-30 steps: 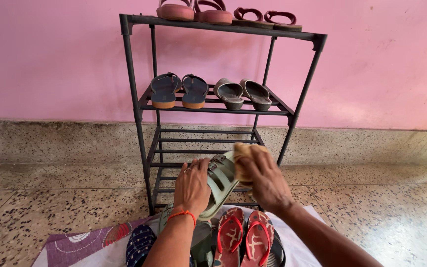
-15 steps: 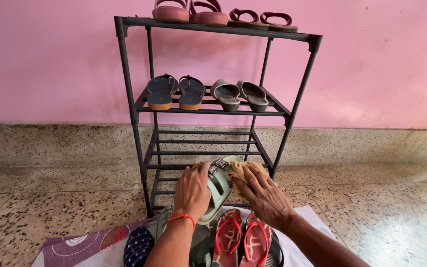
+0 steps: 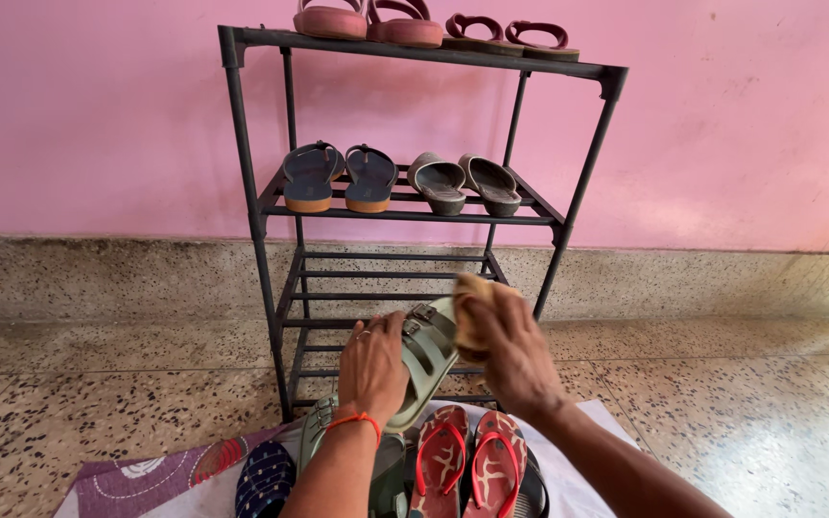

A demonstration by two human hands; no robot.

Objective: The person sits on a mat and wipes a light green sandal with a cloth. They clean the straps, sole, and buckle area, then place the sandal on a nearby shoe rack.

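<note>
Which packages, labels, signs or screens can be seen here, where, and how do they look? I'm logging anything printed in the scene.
None in view: only footwear on a black shoe rack, a pink wall, and a green sandal held in the left hand while the right hand presses a tan cloth on it.

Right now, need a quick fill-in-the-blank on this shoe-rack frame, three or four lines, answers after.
1. The left hand holds a pale green ____.
2. The right hand presses a yellowish ____ against the sandal.
3. The red flip-flops lie on a cloth on the ____.
4. The wall behind the shoe rack is ____.

Missing words: sandal; cloth; floor; pink
</note>
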